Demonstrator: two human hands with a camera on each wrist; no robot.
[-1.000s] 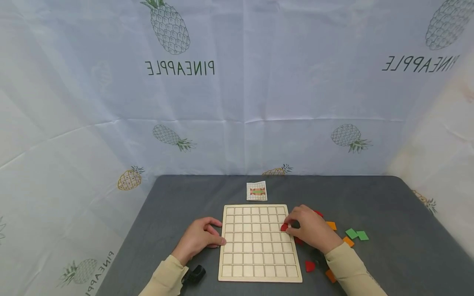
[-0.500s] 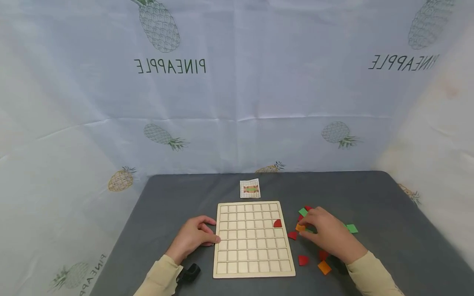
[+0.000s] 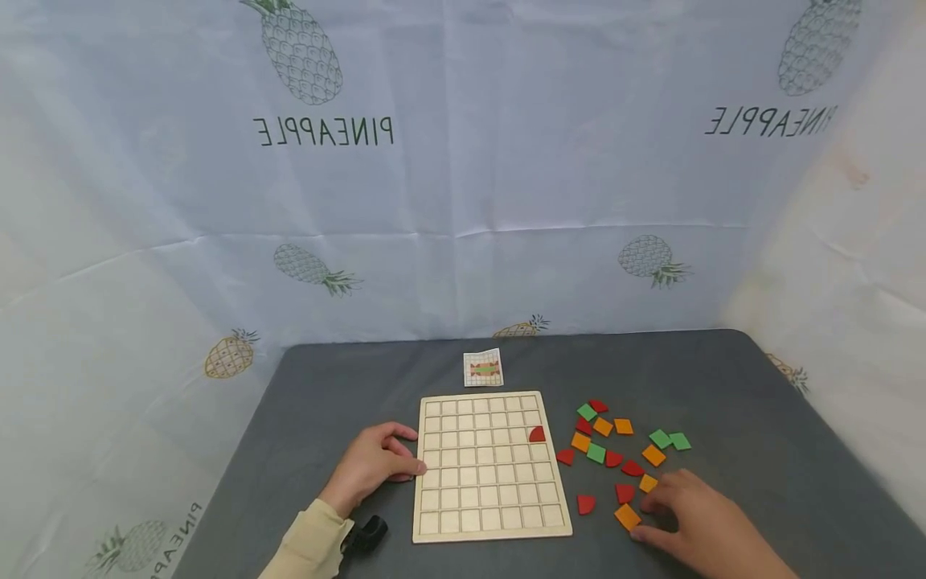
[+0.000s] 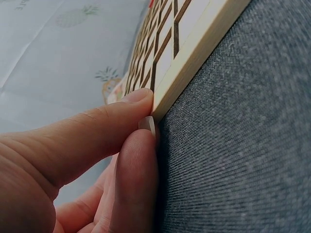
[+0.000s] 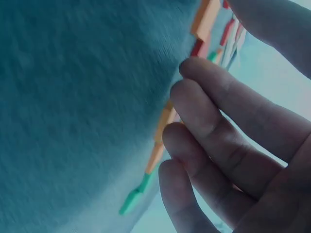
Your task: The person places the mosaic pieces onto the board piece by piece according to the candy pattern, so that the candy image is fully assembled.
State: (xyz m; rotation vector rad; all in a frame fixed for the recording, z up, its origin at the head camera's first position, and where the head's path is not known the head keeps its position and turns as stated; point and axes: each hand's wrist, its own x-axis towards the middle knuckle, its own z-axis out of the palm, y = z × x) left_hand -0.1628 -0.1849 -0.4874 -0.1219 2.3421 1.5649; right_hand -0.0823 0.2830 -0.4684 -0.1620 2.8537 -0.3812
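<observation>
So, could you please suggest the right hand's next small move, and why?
Perhaps the right hand should pinch the orange tile nearest its thumb: it is right beside that tile, apparently holding nothing, while the left hand touches the board, which bears just one red piece.

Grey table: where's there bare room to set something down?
The table is bare at back left, between its left edge, the card, the board and the left hand. So is the stretch from the rightmost green piece to the right edge. It's crowded between board and right hand, with scattered coloured pieces.
</observation>
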